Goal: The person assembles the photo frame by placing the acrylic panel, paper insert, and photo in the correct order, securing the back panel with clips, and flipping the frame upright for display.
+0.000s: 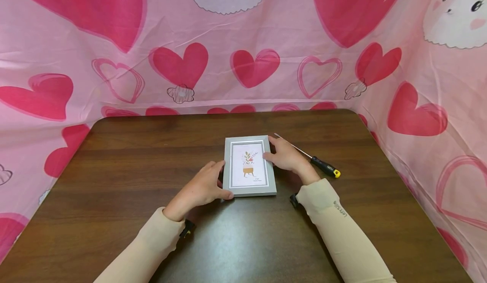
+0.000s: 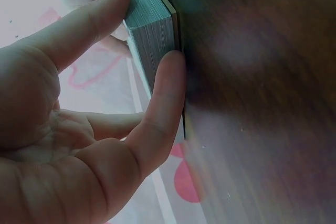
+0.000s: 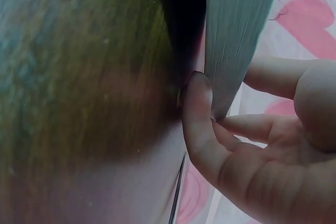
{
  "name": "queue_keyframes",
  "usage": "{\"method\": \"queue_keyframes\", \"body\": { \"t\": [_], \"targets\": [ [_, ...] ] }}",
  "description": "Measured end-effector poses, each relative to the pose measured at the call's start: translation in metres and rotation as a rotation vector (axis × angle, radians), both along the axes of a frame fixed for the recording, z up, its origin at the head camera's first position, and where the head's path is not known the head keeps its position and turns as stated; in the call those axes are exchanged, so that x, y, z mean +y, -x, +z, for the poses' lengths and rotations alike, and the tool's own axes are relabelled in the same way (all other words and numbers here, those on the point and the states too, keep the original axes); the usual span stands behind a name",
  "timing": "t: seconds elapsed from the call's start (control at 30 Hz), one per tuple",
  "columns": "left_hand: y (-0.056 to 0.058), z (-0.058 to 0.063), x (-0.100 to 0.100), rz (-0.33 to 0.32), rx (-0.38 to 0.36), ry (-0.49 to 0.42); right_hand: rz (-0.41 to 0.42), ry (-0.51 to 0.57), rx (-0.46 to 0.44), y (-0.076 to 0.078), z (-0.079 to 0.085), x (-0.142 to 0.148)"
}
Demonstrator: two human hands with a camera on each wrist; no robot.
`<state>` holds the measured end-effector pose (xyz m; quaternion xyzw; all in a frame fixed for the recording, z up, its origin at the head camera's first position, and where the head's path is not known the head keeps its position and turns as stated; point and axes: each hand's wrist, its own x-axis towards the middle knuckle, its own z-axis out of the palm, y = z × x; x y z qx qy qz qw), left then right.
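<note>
A silvery-grey picture frame (image 1: pixel 250 191) lies face up near the middle of the table, showing a print of a potted plant (image 1: pixel 248 164). At its near left corner my left hand (image 1: pixel 201 186) grips it, thumb on the near edge and fingers along the left side. My right hand (image 1: pixel 286 154) holds the upper right side, with the thumb over the front border. In the right wrist view, a fingertip (image 3: pixel 198 90) reaches the lower edge of the frame, beside a dark gap. A thin backing edge (image 2: pixel 173 11) shows behind the frame in the left wrist view.
A screwdriver (image 1: pixel 323 165) with a black and yellow handle lies just right of my right hand, its shaft pointing away to the left. The brown wooden table (image 1: pixel 152 156) ends at a pink curtain (image 1: pixel 289 29) with hearts, which hangs behind and along the sides.
</note>
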<state>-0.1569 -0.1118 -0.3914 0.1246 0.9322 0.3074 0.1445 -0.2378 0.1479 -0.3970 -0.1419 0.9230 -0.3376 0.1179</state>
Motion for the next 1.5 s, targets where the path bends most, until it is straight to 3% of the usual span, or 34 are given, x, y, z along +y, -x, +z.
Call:
{"method": "queue_keyframes", "body": {
  "t": [0.3, 1.5],
  "targets": [
    [0.0003, -0.0002, 0.0, 0.001, 0.006, -0.009, 0.008, -0.144, 0.067, -0.0011, 0.0018, -0.0057],
    [0.0026, -0.0025, -0.0003, 0.024, 0.015, -0.013, 0.026, -0.151, 0.054, -0.0019, 0.0018, -0.0084]
  ]
}}
